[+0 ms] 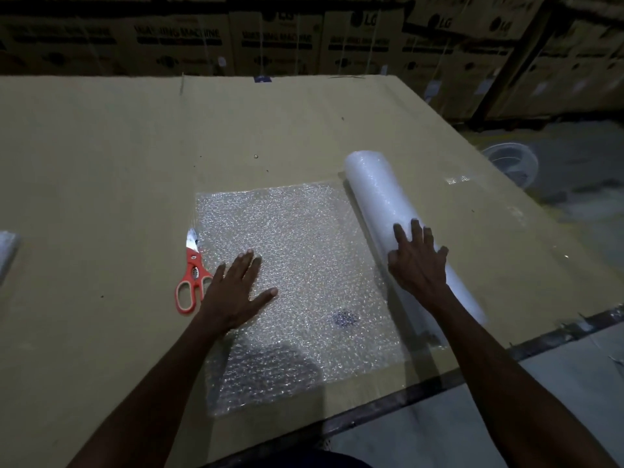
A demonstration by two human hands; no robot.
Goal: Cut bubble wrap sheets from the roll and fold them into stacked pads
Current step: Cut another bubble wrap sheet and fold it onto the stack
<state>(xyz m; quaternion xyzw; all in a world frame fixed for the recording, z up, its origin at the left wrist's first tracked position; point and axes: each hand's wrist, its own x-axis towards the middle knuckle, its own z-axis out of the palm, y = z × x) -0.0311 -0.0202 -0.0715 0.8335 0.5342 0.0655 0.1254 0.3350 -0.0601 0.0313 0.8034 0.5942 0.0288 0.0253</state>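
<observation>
A white bubble wrap roll point(381, 204) lies on the cardboard-covered table point(101, 163), running from the middle toward the near right edge. An unrolled clear sheet point(297, 238) stretches flat to its left, still joined to the roll. My right hand point(417, 261) rests on top of the roll with fingers spread. My left hand point(236, 292) presses flat on the sheet's left part, fingers straight. Orange-handled scissors point(190, 282) lie closed on the table just left of the sheet, blades pointing away from me, beside my left hand.
A pale object point(6, 255) sits at the table's far left edge, cut off by the frame. Stacked washing-machine cartons point(270, 38) line the back. A clear plastic tub point(510, 160) stands on the floor to the right. The table's near edge point(472, 356) runs diagonally.
</observation>
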